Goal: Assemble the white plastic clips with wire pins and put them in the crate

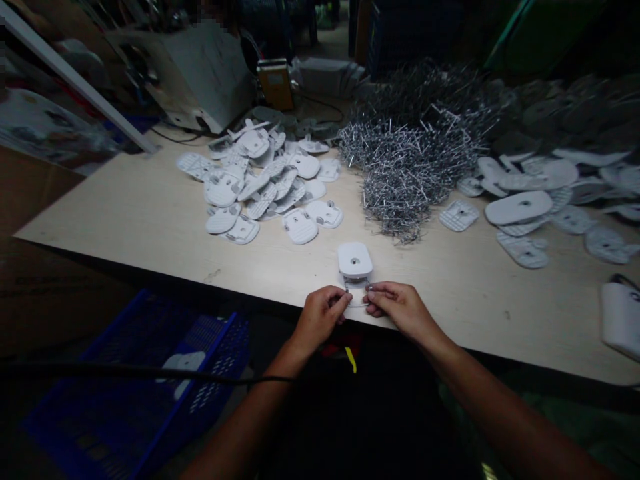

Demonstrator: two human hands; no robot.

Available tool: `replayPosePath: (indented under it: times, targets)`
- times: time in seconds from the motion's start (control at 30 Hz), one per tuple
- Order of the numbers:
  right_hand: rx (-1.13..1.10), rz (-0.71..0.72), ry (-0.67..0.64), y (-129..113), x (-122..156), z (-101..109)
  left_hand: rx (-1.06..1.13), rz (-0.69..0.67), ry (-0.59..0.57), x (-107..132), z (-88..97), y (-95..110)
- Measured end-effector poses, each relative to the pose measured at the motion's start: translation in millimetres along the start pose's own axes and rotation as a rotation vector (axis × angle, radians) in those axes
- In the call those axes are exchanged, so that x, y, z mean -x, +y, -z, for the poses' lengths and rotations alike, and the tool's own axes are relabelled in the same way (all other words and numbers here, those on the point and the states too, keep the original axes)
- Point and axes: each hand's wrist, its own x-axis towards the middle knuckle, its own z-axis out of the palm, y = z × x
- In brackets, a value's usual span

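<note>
My left hand (pixel 320 313) and my right hand (pixel 397 305) rest at the near edge of the pale table (pixel 150 213), fingers pinched together. Between the fingertips sits a small white plastic piece (pixel 357 295) with a thin metal pin or wire part, gripped from both sides. Just beyond it lies a white rounded plastic cover (pixel 355 259) with a centre hole, touching or overlapping the held piece. What exactly each hand pinches is too small to name surely.
A heap of white plastic plates (pixel 265 180) lies at centre left. A big tangle of metal wire pins (pixel 410 160) fills the middle. More white plates (pixel 540 193) spread at right. A blue basket (pixel 150 387) stands below the table at left, a cable across it.
</note>
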Motion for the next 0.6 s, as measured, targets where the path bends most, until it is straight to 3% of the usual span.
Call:
replayPosePath:
  times: [0.23,0.43,0.6]
  targets:
    - [-0.002,-0.021,-0.003,1.4,-4.8,-1.8,-0.013,0.011,-0.017,-4.3,3.6,2.1]
    - [-0.064,-0.017,0.074,-2.9,0.4,-14.7,-0.014,-0.048,0.066,-8.1,11.2,1.8]
    - [-0.146,-0.041,0.168,-5.4,-1.2,-23.9,0.039,-0.038,-0.026,-19.7,16.8,8.0]
